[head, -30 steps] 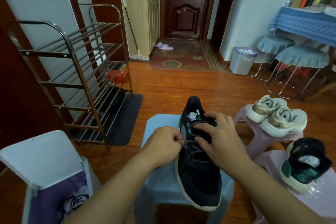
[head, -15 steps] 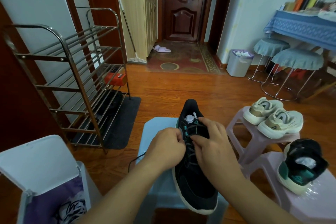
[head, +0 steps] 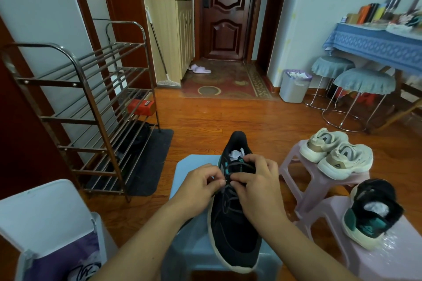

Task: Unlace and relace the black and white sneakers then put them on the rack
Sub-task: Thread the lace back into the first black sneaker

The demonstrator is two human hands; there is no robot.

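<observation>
A black sneaker with a white sole (head: 233,232) lies on a light blue stool (head: 194,166), toe toward me, white paper stuffed in its opening. My left hand (head: 201,186) pinches the dark lace (head: 225,189) near the top eyelets. My right hand (head: 258,182) grips the lace and the tongue from the right side. The matching black sneaker (head: 372,212) sits heel-up on a pink stool (head: 388,258) at the right. The metal shoe rack (head: 91,107) stands at the left.
A pair of cream sneakers (head: 335,153) rests on a second pink stool (head: 294,166). A white bin with a raised lid (head: 43,214) is at the lower left. Two covered round stools (head: 363,82), a waste bin (head: 294,86) and a blue-clothed table (head: 376,41) line the right wall.
Both hands have drawn closer together over the upper laces, the fingertips now meeting at the lace. The view has tilted slightly upward.
</observation>
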